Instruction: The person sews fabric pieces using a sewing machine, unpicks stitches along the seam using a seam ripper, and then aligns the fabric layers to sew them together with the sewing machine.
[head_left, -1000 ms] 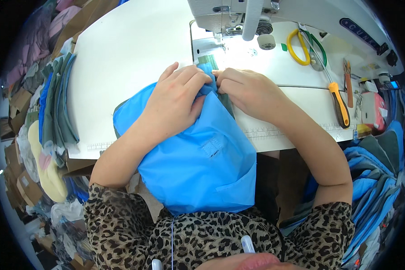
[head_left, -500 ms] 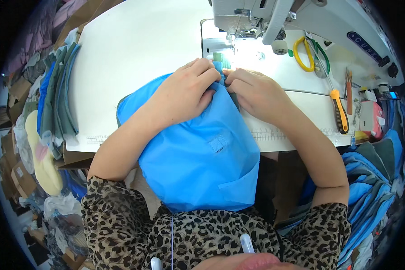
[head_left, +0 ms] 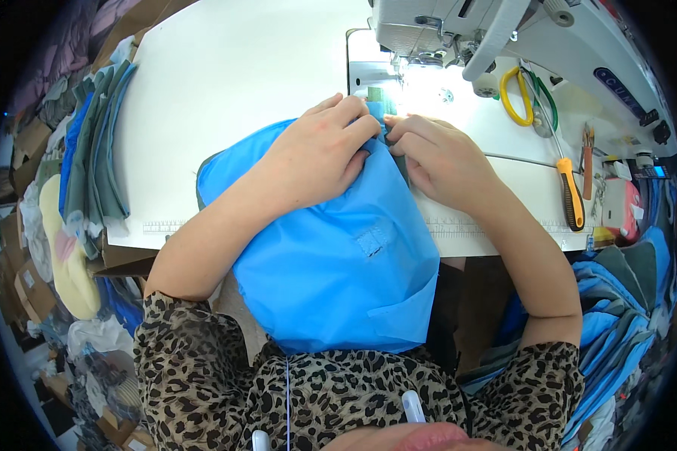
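A bright blue fabric piece [head_left: 331, 263] with a grey-green underside lies over the table edge and hangs down to my lap. My left hand [head_left: 323, 146] rests on its upper part, fingers bent and closed on the cloth near the narrow far end. Just to the right, my right hand [head_left: 440, 154] pinches the fabric's right edge with curled fingers. Between the hands, the narrow end, with a green strip [head_left: 376, 95], runs up to the lit needle area of a white sewing machine [head_left: 444, 34]. The fingertips are partly hidden by the cloth.
Yellow-and-green-handled scissors [head_left: 517, 96], an orange-handled screwdriver [head_left: 569, 195] and a brown-handled tool [head_left: 587, 165] lie right of the machine bed. Folded grey-green and blue fabric pieces [head_left: 98, 150] hang at the left table edge. More fabric [head_left: 617, 301] is heaped at the lower right.
The view has shifted slightly, so the machine sits a little farther right. Both hands keep their grip on the blue fabric near the needle, with little visible movement.
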Action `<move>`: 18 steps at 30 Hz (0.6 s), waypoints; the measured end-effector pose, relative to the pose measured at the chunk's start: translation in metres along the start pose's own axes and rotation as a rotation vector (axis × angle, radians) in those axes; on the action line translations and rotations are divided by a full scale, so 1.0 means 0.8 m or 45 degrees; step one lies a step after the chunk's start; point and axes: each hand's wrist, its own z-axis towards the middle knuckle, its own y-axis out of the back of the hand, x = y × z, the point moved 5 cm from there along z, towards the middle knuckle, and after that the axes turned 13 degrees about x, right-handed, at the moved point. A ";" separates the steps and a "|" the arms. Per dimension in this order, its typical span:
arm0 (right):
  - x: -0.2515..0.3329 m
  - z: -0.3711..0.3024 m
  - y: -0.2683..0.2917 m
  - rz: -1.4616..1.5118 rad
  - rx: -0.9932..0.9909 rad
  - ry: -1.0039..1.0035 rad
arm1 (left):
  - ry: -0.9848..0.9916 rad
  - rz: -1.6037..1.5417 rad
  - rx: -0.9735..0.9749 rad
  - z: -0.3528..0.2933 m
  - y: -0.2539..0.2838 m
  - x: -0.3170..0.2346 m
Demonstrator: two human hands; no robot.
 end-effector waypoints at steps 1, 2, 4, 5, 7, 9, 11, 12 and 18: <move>0.000 0.000 0.000 -0.001 0.002 0.002 | 0.002 -0.001 -0.003 0.000 0.000 0.001; 0.000 0.000 0.000 0.010 0.015 -0.014 | -0.006 -0.003 -0.011 -0.001 -0.001 0.001; 0.001 0.000 0.000 0.023 0.030 -0.028 | -0.011 -0.006 -0.020 -0.001 -0.001 0.001; 0.001 0.000 0.001 0.023 0.034 -0.040 | -0.011 0.001 -0.015 -0.001 -0.001 0.001; -0.001 -0.001 0.001 0.023 0.040 -0.055 | -0.014 0.006 -0.010 0.000 -0.001 0.002; -0.001 -0.001 0.001 -0.009 0.008 -0.021 | -0.012 -0.005 -0.001 0.001 -0.001 0.002; -0.001 0.000 0.002 -0.001 0.007 -0.015 | -0.003 -0.001 0.001 0.000 -0.001 0.003; -0.001 0.000 0.002 0.006 0.005 -0.012 | 0.004 0.002 0.003 0.000 -0.002 0.003; -0.002 -0.001 0.003 0.072 0.056 -0.103 | 0.029 0.003 0.040 0.000 -0.002 0.003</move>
